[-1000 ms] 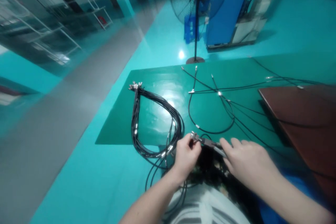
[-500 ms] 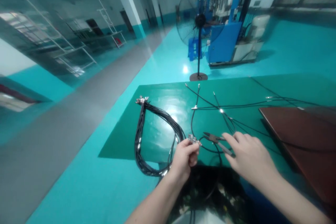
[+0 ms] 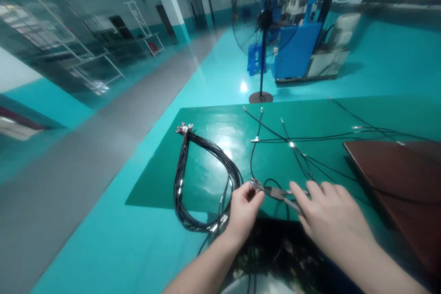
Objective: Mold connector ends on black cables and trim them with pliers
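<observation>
My left hand pinches a small silver connector at the end of a thin black cable, fingers closed on it. My right hand grips a pair of small pliers, whose tip touches the connector. Both hands hover over the near edge of a green mat. A looped bundle of black cables with silver ends lies on the mat just left of my left hand.
Several loose black cables spread over the mat behind my hands. A brown board lies at the right. Beyond the table stand a pedestal fan and a blue machine on a teal floor.
The pliers' tip has closed in on the connector in my left hand, after being a little apart from it half a second ago. The view shifted slightly.
</observation>
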The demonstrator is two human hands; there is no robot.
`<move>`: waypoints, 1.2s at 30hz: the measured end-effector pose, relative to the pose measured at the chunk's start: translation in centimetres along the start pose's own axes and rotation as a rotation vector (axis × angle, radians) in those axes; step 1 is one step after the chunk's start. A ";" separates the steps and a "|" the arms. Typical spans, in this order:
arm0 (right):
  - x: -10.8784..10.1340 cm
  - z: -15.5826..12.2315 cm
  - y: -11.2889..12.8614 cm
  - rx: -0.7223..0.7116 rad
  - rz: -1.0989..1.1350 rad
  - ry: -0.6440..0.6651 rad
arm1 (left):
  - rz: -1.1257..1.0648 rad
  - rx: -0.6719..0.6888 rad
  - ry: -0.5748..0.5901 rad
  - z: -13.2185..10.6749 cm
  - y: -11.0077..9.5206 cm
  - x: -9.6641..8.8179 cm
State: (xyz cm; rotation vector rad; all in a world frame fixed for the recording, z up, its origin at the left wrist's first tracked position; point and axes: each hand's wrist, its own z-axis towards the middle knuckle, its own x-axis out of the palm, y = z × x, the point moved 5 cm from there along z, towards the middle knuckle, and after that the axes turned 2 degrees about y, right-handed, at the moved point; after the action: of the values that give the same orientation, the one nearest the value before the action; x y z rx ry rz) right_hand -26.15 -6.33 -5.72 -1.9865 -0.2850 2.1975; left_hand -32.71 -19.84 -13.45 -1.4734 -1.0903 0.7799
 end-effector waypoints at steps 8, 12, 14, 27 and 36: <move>0.2 -0.2 0.1 -0.032 -0.028 0.023 | 0.192 0.146 -0.028 -0.5 -1.0 0.2; 0.9 -0.3 0.2 -0.057 -0.020 0.019 | 0.192 0.132 -0.010 -0.6 -0.9 0.0; 1.2 -0.4 0.3 -0.069 -0.006 0.025 | 0.193 0.126 -0.010 -0.6 -0.9 -0.1; 2.8 -0.7 0.3 -0.062 0.167 0.254 | -0.106 -0.139 0.015 -0.7 1.6 0.1; 3.8 -0.6 -0.5 -0.015 0.517 0.514 | -0.016 -0.122 0.049 -0.7 1.7 -0.3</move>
State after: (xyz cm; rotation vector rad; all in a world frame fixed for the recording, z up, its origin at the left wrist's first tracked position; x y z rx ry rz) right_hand -25.95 -4.92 -9.30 -2.7718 0.3142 1.8020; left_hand -31.81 -20.33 -15.00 -1.5764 -1.1277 0.6726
